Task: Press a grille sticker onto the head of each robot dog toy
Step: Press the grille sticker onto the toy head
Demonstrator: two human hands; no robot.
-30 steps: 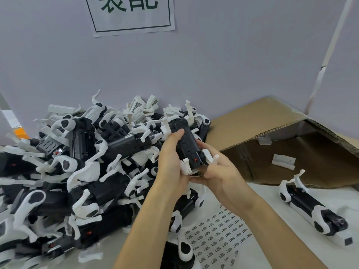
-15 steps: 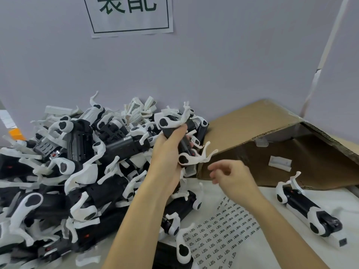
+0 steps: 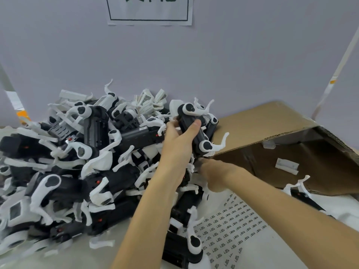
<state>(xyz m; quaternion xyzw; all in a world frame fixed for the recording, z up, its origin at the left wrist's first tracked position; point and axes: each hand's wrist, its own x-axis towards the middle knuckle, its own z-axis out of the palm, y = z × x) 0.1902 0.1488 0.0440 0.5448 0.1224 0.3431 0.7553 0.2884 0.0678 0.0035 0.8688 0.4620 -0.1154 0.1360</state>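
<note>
The pile of black-and-white robot dog toys [image 3: 77,167] fills the table's left half, against the wall. To its right lies an opened cardboard box [image 3: 272,133]. The sticker sheet [image 3: 233,230] lies flat below your forearms. Your left hand [image 3: 178,144] grips one robot dog toy [image 3: 194,131] raised above the pile's right edge. Your right hand [image 3: 215,171] reaches just beneath that toy, blurred; its grasp cannot be told.

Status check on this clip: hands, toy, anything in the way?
Left hand grips robot dog toy over the toy pile. Right hand blurred below it, grip unclear. Sticker sheet flat, nothing blocking.
</note>
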